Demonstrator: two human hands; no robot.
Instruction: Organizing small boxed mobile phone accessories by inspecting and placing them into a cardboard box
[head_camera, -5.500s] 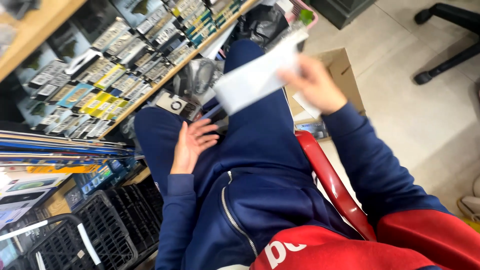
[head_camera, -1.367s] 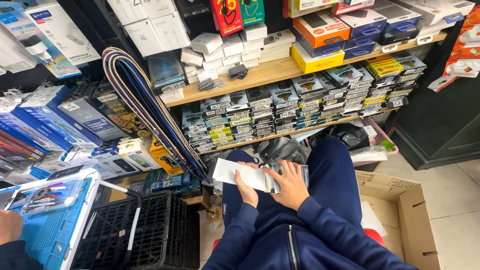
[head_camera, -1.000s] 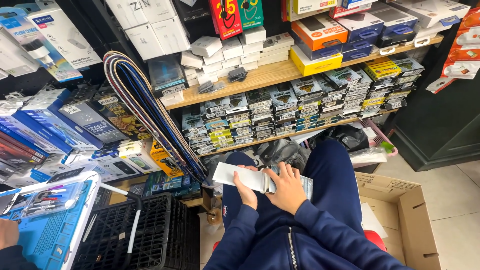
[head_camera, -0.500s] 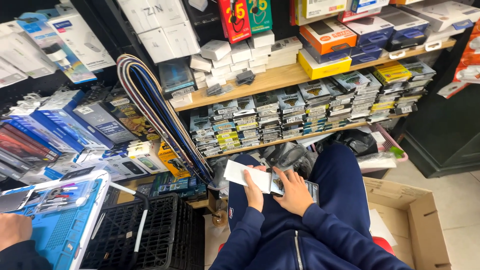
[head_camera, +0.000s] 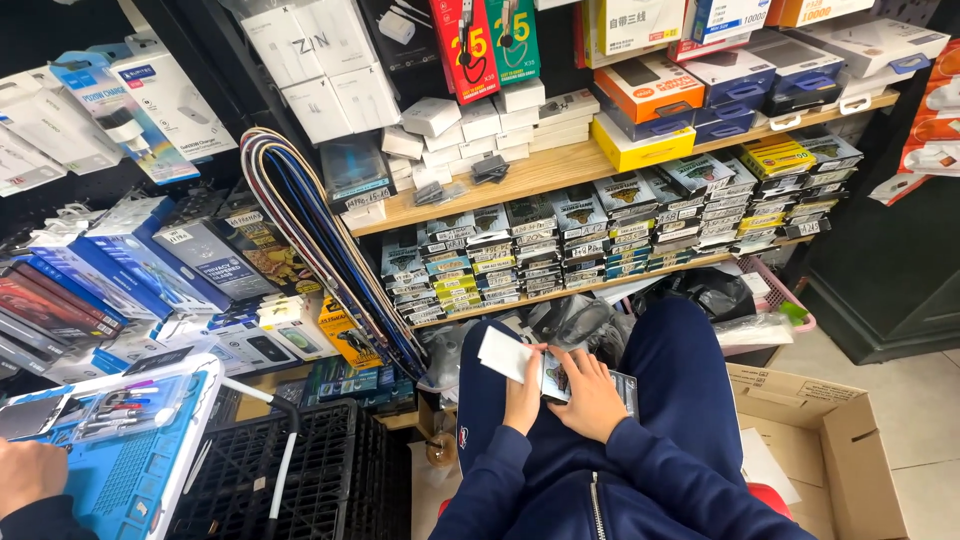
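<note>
A: Which parts mark the seated person's hands?

B: The left hand (head_camera: 523, 398) and right hand (head_camera: 590, 397) rest together over the lap, just below centre of the view. Both are clamped on a flat packaged item (head_camera: 585, 378) with a dark printed card; the left hand's fingers also pinch a white sheet (head_camera: 505, 353) that juts toward 10 o'clock from it.

A: Where does that item lie relative to the body?

B: On the thighs of the dark blue trousers (head_camera: 680, 400), with the right hand spread flat across its face.

A: What surrounds the hands?

B: At 12 o'clock, a lower wooden shelf (head_camera: 640, 280) carries rows of small stacked packets (head_camera: 620, 230); above it, an upper wooden shelf (head_camera: 540, 175) bears white boxes (head_camera: 470, 120). At 10 o'clock, a bundle of coloured cables (head_camera: 330, 240) arcs downward. At 8 o'clock stands a black plastic crate (head_camera: 290, 480), and beyond it a blue tray (head_camera: 130, 470) touched by another person's hand (head_camera: 30, 475). At 4 o'clock sits an open cardboard box (head_camera: 830, 440) on the floor.
</note>
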